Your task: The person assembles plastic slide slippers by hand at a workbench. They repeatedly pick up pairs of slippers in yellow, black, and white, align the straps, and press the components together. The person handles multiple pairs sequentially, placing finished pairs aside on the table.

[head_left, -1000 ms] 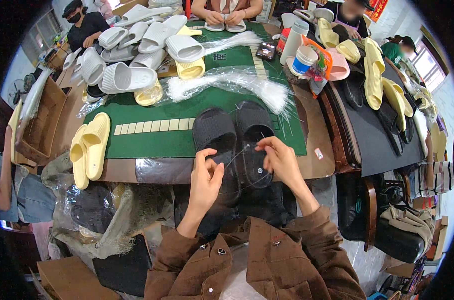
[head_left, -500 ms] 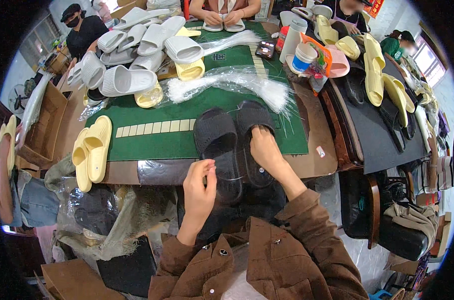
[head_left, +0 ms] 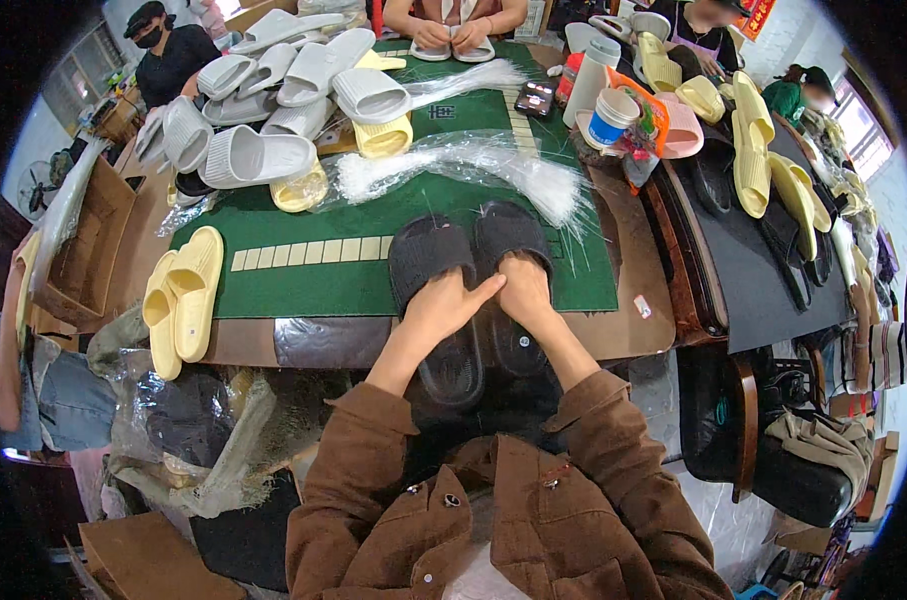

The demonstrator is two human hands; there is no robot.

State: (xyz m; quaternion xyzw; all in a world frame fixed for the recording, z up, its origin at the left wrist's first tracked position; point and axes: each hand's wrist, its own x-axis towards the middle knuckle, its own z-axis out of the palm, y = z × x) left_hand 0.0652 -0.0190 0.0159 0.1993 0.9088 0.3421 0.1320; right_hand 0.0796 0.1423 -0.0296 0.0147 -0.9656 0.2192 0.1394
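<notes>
A pair of black slide slippers lies side by side at the table's near edge, heels toward me. My left hand reaches under the strap of the left black slipper, its thumb stretched across to my right hand. My right hand has its bent fingers inside the right black slipper, gripping it. The straps hide the fingertips of both hands. Thin clear strands stick up by the slippers' toes. Beyond them lies a bundle of thin white plastic strands in clear film.
Grey slippers are piled at the far left, with a yellow pair nearer me. Across the green mat, a person's hands hold grey slippers. A cup and tumbler stand at the right, beside a side table with more slippers.
My left hand has moved forward from the heel of the left slipper to under its strap, meeting my right hand. The right hand has stayed inside its slipper.
</notes>
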